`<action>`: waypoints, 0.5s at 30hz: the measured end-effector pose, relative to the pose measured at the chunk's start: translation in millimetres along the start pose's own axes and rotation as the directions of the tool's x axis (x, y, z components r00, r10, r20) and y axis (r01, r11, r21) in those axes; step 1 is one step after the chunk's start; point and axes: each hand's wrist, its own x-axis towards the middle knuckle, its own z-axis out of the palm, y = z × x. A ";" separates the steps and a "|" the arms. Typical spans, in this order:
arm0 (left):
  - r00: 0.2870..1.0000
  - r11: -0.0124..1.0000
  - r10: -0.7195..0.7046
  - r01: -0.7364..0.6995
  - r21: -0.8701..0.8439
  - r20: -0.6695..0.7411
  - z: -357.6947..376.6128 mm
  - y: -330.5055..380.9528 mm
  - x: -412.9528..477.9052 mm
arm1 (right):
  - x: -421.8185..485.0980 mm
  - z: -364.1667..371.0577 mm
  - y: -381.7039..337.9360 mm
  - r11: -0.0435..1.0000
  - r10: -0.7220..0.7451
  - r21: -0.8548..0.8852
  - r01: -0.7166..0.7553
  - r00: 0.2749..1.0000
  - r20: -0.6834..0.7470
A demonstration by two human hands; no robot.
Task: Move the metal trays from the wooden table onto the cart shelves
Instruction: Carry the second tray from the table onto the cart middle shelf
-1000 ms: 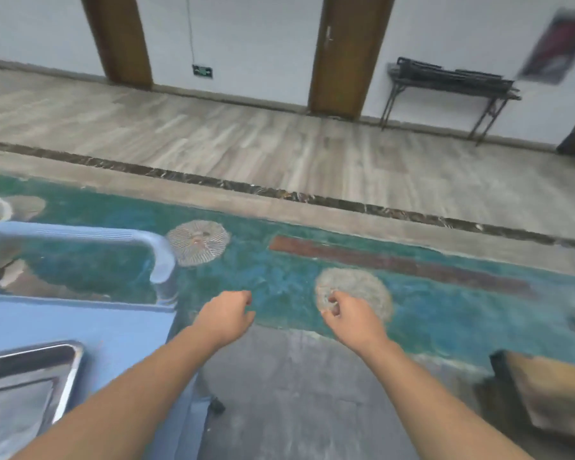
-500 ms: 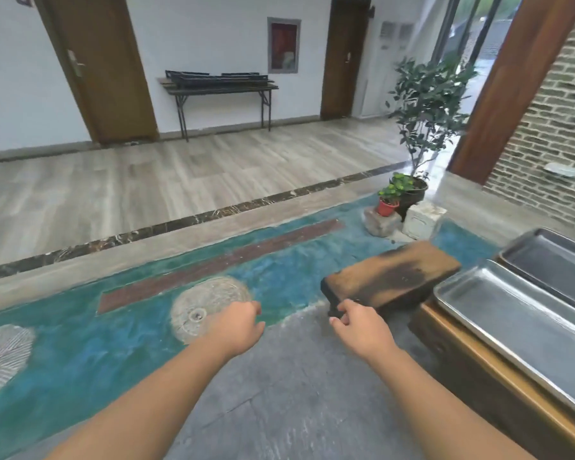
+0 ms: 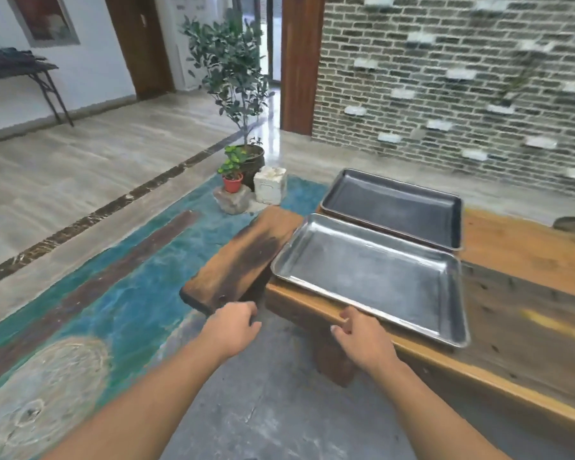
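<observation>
While both hands [image 3: 362, 336] hang loosely curled and empty, two shiny shallow metal trays [image 3: 372, 277] lie side by side on the wooden table [image 3: 528, 254].

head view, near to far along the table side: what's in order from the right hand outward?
right hand → near metal tray → far metal tray → brick wall

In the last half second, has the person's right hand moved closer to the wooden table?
Yes. The right hand now sits at the wooden table edge, beside the near metal tray; earlier it hung short of the table.
</observation>
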 end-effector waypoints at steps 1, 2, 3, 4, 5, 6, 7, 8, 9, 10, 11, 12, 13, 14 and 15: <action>0.999 1.000 0.026 -0.026 0.001 0.022 4.2 10.2 15.8 | 6.0 -3.3 10.4 0.999 0.035 0.005 -0.035 0.999 -0.009; 0.998 0.999 0.053 -0.054 0.004 0.040 8.4 19.7 32.6 | 14.0 -6.7 20.4 0.998 0.070 0.007 -0.070 0.997 -0.017; 0.995 0.997 0.080 -0.080 0.005 0.055 12.3 28.8 49.8 | 23.4 -10.5 30.0 0.995 0.104 0.007 -0.104 0.994 -0.022; 0.992 0.994 0.106 -0.107 0.005 0.067 15.6 37.1 67.3 | 33.1 -14.6 38.5 0.990 0.138 0.008 -0.137 0.990 -0.031; 0.988 0.991 0.134 -0.135 0.003 0.077 17.6 44.4 85.3 | 43.5 -19.1 45.7 0.985 0.170 0.011 -0.169 0.985 -0.041; 0.983 0.987 0.159 -0.160 -0.002 0.090 18.8 51.1 103.3 | 53.7 -23.4 52.3 0.980 0.201 0.016 -0.200 0.978 -0.050; 0.979 0.984 0.178 -0.179 -0.007 0.103 19.3 57.1 121.3 | 63.2 -27.2 58.5 0.973 0.231 0.021 -0.230 0.971 -0.059; 0.974 0.981 0.196 -0.196 -0.007 0.114 18.7 62.5 139.2 | 72.7 -30.0 64.1 0.965 0.260 0.022 -0.260 0.963 -0.069; 0.969 0.976 0.214 -0.216 0.002 0.126 17.5 67.0 156.6 | 81.5 -32.5 69.5 0.956 0.293 0.026 -0.292 0.953 -0.076; 0.963 0.972 0.231 -0.235 0.013 0.140 17.2 71.2 172.2 | 88.7 -34.6 75.0 0.945 0.328 0.033 -0.326 0.942 -0.075; 0.958 0.968 0.246 -0.251 0.018 0.150 17.7 75.1 186.6 | 95.1 -36.1 81.0 0.933 0.360 0.043 -0.358 0.930 -0.075; 0.953 0.964 0.260 -0.265 0.013 0.157 18.7 78.8 200.2 | 101.3 -37.1 87.0 0.922 0.386 0.053 -0.383 0.919 -0.080; 0.947 0.961 0.274 -0.278 0.000 0.168 20.2 82.4 212.0 | 106.7 -37.8 93.0 0.912 0.410 0.064 -0.406 0.908 -0.084; 0.940 0.957 0.288 -0.290 -0.014 0.182 21.5 85.4 221.9 | 110.8 -38.1 98.5 0.902 0.430 0.074 -0.424 0.899 -0.085; 0.933 0.952 0.303 -0.305 -0.022 0.194 22.9 88.4 231.2 | 114.3 -38.1 103.4 0.894 0.447 0.082 -0.440 0.890 -0.088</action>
